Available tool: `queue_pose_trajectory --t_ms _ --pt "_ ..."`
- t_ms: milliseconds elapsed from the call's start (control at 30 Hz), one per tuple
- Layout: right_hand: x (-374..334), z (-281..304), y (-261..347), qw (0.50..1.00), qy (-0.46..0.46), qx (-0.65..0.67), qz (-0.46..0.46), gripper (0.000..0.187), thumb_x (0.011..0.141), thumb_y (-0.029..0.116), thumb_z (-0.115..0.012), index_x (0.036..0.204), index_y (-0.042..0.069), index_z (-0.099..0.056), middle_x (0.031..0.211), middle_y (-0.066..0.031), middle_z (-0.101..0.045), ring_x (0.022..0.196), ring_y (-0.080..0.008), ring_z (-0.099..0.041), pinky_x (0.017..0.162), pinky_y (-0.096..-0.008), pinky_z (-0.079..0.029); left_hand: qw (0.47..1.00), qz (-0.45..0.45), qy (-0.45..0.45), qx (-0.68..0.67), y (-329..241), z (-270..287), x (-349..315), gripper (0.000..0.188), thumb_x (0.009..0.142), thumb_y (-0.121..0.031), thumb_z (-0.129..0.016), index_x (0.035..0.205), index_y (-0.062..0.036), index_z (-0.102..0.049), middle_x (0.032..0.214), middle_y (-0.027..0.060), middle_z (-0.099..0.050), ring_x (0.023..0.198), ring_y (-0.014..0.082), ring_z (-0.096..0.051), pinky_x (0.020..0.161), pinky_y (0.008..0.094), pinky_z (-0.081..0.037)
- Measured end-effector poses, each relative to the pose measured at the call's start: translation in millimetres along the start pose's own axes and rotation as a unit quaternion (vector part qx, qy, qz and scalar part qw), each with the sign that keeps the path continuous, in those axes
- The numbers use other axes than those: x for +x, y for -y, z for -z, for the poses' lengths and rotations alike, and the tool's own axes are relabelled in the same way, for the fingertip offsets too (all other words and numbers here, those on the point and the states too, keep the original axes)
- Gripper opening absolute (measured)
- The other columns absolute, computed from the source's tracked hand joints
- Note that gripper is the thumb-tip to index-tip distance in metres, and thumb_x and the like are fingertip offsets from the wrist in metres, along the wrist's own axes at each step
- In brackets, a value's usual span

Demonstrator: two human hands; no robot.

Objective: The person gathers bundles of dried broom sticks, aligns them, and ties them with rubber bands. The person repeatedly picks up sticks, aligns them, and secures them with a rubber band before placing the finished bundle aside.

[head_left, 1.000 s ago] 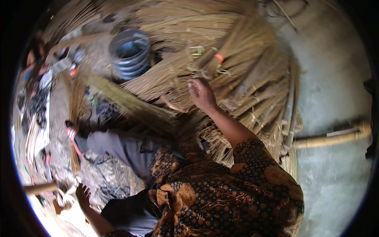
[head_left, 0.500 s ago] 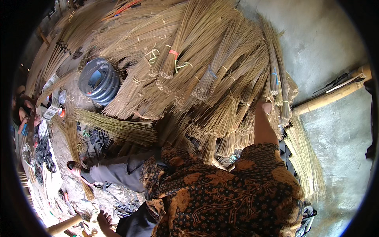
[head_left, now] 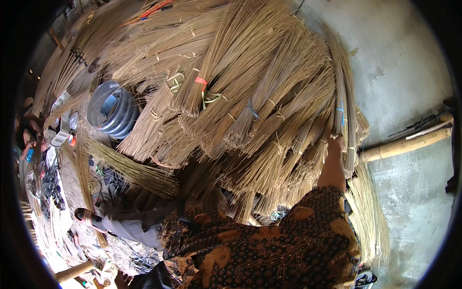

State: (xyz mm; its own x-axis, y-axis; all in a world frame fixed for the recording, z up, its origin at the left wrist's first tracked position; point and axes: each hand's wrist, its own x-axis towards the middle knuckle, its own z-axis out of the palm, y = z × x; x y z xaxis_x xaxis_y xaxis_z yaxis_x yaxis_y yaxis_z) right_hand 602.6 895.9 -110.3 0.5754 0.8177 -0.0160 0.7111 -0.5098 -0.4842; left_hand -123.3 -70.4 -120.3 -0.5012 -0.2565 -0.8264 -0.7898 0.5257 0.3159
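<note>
My right arm, in a dark brown patterned sleeve, stretches up to the right side of a large heap of thin, straw-coloured stick bundles. My right hand [head_left: 336, 143] is closed at the cut lower end of a slim bundle of sticks [head_left: 342, 91] with a blue tie. The fingertips are partly hidden among the stalks. Next to it lie other tied bundles, among them one with a blue tie [head_left: 252, 110] and one with a red tie [head_left: 201, 82]. My left hand cannot be made out for certain; a small dark shape [head_left: 122, 279] low on the left may be fingers or toes.
A grey ribbed bucket [head_left: 113, 111] stands left of the heap. A bamboo pole [head_left: 406, 148] juts along the pale wall [head_left: 409, 207] on the right. Loose sticks [head_left: 130, 168] lie beside my outstretched leg and sandal [head_left: 86, 217]. Another person [head_left: 31, 130] sits at far left.
My right hand has come closer to the lower end of the blue-tied bundle. The whole view has shifted, so the heap's near side appears lower. Less of the shape at lower left shows.
</note>
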Motion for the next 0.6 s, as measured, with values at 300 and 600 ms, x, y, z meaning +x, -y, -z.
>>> queue_pose_trajectory --t_ms 300,600 --pt "51.2 -39.6 -25.0 0.967 0.017 0.252 -0.013 0.044 0.103 0.023 -0.057 0.14 0.0 -0.055 0.123 -0.0181 -0.063 0.101 -0.0335 -0.066 0.08 -0.0426 -0.061 0.999 0.028 -0.018 -0.019 36.6 -26.9 -37.0 0.062 0.104 -0.048 -0.058 0.155 -0.0156 -0.043 0.147 0.0124 -0.055 0.12 0.0362 -0.064 0.091 0.0515 -0.056" --pt "-14.6 2.0 57.6 0.759 0.017 0.641 -0.111 0.052 0.101 0.039 -0.052 0.135 0.0 -0.06 0.114 -0.018 -0.07 0.103 -0.0312 -0.065 0.084 -0.0519 -0.055 1.0 0.018 -0.018 -0.001 15.6 -20.4 -32.6 0.06 0.105 -0.048 -0.058 0.153 -0.0147 -0.045 0.144 0.0116 -0.057 0.118 0.0346 -0.065 0.089 0.0502 -0.056"
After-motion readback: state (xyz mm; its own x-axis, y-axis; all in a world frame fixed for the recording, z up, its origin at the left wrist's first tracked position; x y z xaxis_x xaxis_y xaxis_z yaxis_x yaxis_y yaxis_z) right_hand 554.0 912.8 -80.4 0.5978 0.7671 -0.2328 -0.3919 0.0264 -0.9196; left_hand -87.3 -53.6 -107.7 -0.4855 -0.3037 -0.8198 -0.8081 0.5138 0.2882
